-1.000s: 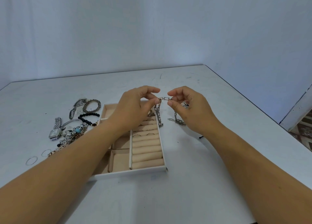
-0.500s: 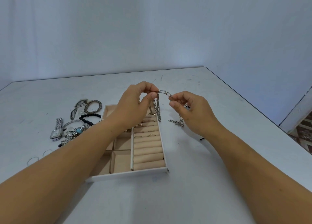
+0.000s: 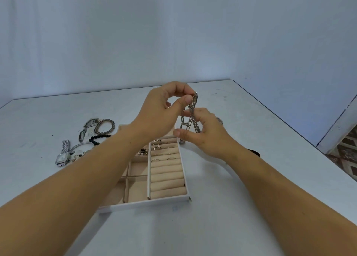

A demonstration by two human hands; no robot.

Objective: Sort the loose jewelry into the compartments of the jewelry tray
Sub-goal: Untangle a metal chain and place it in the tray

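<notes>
The left hand (image 3: 156, 114) has risen since half a second ago, its fingers (image 3: 185, 100) clamped on the top of the chain (image 3: 194, 102), which now hangs doubled and nearly straight instead of arching between the hands. The right hand (image 3: 208, 138) has moved to 5 o'clock of the left, its fingers curled around the dangling links. The chain is held in the air above the far end of the jewelry tray (image 3: 154, 202), which rests on the worktop (image 3: 231, 207) with a watch (image 3: 62, 157) at its 9 o'clock.
</notes>
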